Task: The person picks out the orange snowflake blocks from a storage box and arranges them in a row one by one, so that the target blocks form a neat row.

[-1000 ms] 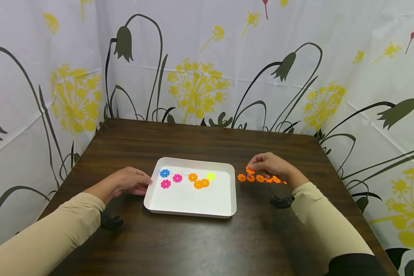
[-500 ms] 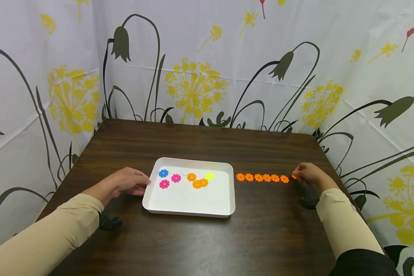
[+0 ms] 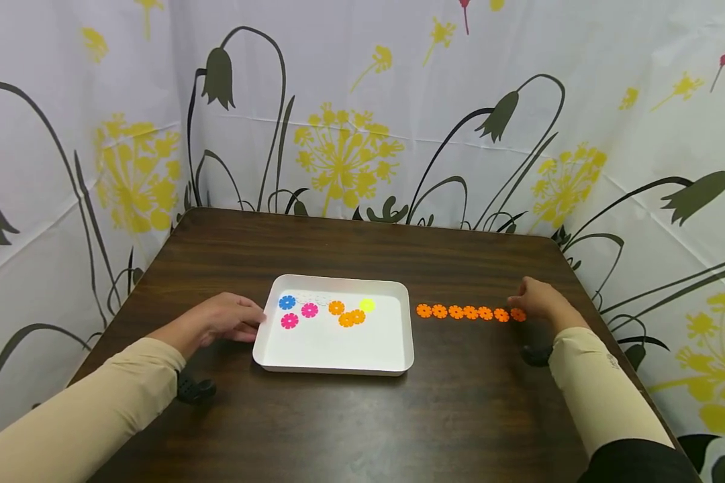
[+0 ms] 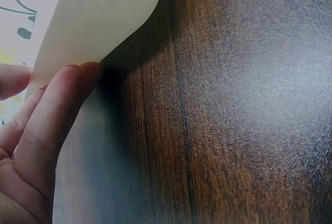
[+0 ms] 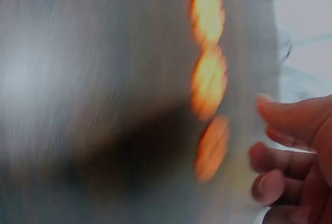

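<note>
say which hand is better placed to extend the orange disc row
Probably the right hand: it looks empty beside the row of orange flower discs, while the left hand holds the white tray.

The left hand [image 3: 228, 316] grips the left edge of a tray [image 3: 332, 352] on a table [image 3: 362, 429]. Right of that grip, inside the tray, loose discs [image 3: 309, 310] lie toward its far side. Beyond the tray's right edge, a row of discs [image 3: 470, 312] runs rightward, its last one just beside the right hand [image 3: 539, 299], not touching. A curtain [image 3: 447, 60] hangs behind the table, beyond both hands.
</note>
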